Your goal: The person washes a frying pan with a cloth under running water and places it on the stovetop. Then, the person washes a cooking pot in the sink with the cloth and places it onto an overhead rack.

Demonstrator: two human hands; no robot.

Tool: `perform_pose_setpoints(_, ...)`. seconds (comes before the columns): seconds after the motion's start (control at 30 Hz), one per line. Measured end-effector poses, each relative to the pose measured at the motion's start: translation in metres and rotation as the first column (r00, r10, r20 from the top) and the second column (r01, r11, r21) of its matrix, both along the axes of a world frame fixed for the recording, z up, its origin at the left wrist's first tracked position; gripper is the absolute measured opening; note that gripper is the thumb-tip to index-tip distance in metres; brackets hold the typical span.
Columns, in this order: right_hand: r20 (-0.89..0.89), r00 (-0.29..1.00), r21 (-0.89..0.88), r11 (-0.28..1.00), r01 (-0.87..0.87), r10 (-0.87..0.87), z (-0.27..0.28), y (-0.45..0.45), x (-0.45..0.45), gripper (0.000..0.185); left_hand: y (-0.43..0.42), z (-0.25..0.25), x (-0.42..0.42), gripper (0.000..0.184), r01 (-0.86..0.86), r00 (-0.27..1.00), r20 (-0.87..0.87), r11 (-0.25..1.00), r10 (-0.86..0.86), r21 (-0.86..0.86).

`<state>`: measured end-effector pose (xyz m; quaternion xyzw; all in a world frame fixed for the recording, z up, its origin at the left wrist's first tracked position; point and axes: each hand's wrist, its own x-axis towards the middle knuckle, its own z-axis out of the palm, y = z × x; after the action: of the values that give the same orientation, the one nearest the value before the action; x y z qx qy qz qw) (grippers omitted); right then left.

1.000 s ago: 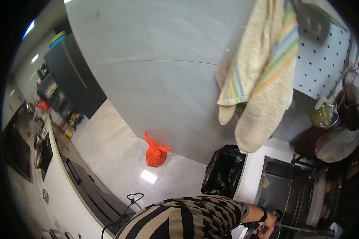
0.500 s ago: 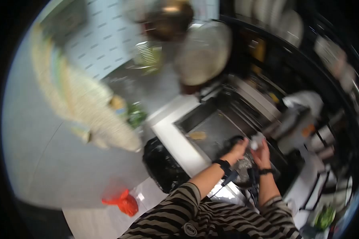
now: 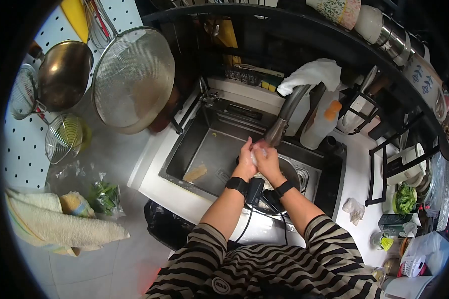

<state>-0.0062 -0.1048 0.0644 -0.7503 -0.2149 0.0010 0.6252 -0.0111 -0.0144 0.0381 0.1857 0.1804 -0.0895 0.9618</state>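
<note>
Both of my hands are together over the sink [image 3: 217, 152], just below the head of the faucet [image 3: 284, 119]. The fingers of my left hand [image 3: 246, 160] and my right hand [image 3: 268, 162] are closed round something whitish between them, too hidden to name. Under my hands a round metal pan [image 3: 290, 172] stands in the right part of the sink. A tan flat piece [image 3: 195, 173] lies on the sink floor at the left. Black bands and dark cabled devices sit at my wrists.
A large strainer [image 3: 133, 79] and a copper-coloured pot [image 3: 65, 74] hang at the left. Towels [image 3: 60, 224] hang below them, near a black bin bag [image 3: 167, 224]. A white bottle [image 3: 320, 124] stands behind the sink; a crumpled tissue [image 3: 354, 210] lies on the right counter.
The view has swung right and now faces the sink. My hands, apart half a second ago with something white near my right hand, have come together under the faucet.
</note>
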Motion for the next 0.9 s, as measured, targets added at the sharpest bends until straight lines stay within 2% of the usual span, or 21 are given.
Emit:
perform_pose_setpoints(0.03, 0.012, 0.999, 0.012, 0.999, 0.049, -0.049, -0.004, 0.004, 0.002, 0.025, 0.004, -0.011, 0.005, 0.038, -0.01, 0.999, 0.051, 0.999, 0.012, -0.044)
perform_pose_setpoints(0.07, 0.033, 0.996, -0.068, 0.994, 0.088, -0.086, -0.003, 0.004, 0.007, 0.025, 0.001, -0.017, 0.008, 0.034, -0.035, 0.998, 0.043, 0.998, 0.037, -0.043)
perform_pose_setpoints(0.13, 0.082, 0.984, -0.223, 0.96, 0.17, -0.155, 0.0, -0.003, 0.022, 0.028, -0.018, 0.0, 0.006, 0.027, -0.084, 0.996, 0.026, 0.996, 0.085, -0.041)
perform_pose_setpoints(0.17, 0.109, 0.976, -0.297, 0.931, 0.213, -0.189, 0.001, -0.006, 0.026, 0.03, -0.025, 0.013, 0.001, 0.02, -0.111, 0.994, 0.017, 0.994, 0.11, 0.012)
perform_pose_setpoints(0.27, 0.201, 0.947, -0.484, 0.815, 0.319, -0.251, 0.0, -0.013, 0.025, 0.03, -0.026, -0.016, 0.007, 0.02, -0.007, 0.998, 0.062, 0.992, -0.001, 0.125)
perform_pose_setpoints(0.3, 0.119, 0.986, -0.494, 0.855, 0.158, -0.114, 0.0, -0.017, 0.023, 0.031, -0.025, -0.011, 0.003, 0.021, -0.01, 0.996, 0.09, 0.996, 0.002, 0.093)
perform_pose_setpoints(0.37, 0.183, 0.983, -0.424, 0.899, 0.106, -0.03, -0.026, -0.014, 0.015, 0.033, -0.019, -0.028, 0.011, 0.023, -0.075, 0.997, -0.013, 0.996, 0.076, 0.055)
perform_pose_setpoints(0.4, 0.217, 0.976, -0.389, 0.918, 0.076, 0.011, -0.028, -0.01, 0.007, 0.034, -0.016, -0.021, 0.011, 0.024, -0.11, 0.992, -0.065, 0.993, 0.112, 0.04)
perform_pose_setpoints(0.43, 0.405, 0.914, -0.396, 0.907, 0.144, 0.032, -0.029, -0.008, -0.002, 0.037, -0.014, -0.015, 0.007, 0.025, -0.121, 0.981, -0.129, 0.972, 0.148, 0.202)
perform_pose_setpoints(0.53, 0.432, 0.885, -0.561, 0.82, 0.113, 0.174, -0.018, -0.023, 0.005, 0.037, -0.016, -0.012, 0.001, 0.022, -0.069, 0.993, -0.09, 0.996, 0.074, 0.058)
perform_pose_setpoints(0.57, 0.395, 0.901, -0.578, 0.811, 0.09, 0.181, -0.017, -0.026, 0.012, 0.038, -0.019, -0.027, 0.002, 0.022, -0.093, 0.992, -0.07, 0.991, 0.1, 0.097)
perform_pose_setpoints(0.67, 0.151, 0.986, -0.434, 0.892, 0.126, -0.066, -0.067, -0.031, 0.044, 0.037, -0.025, -0.043, 0.005, 0.023, -0.018, 0.995, 0.102, 0.999, 0.014, 0.045)
perform_pose_setpoints(0.7, -0.012, 0.979, -0.34, 0.921, 0.188, -0.204, -0.063, -0.031, 0.043, 0.037, -0.033, -0.018, -0.002, 0.022, -0.049, 0.998, 0.027, 0.999, 0.049, -0.006)
perform_pose_setpoints(0.8, -0.005, 0.99, -0.358, 0.925, 0.127, -0.138, -0.056, -0.024, 0.027, 0.04, -0.031, -0.027, 0.005, 0.021, -0.037, 0.999, 0.011, 0.999, 0.036, 0.039)
perform_pose_setpoints(0.83, -0.017, 1.0, -0.31, 0.951, 0.002, -0.007, -0.055, -0.026, 0.026, 0.043, -0.025, -0.027, 0.001, 0.011, -0.043, 0.999, 0.033, 0.996, 0.04, 0.076)
perform_pose_setpoints(0.9, 0.016, 0.994, -0.275, 0.957, -0.097, 0.106, -0.052, -0.024, 0.01, 0.048, -0.022, -0.025, 0.007, 0.015, -0.198, 0.978, -0.037, 0.967, 0.206, 0.159)
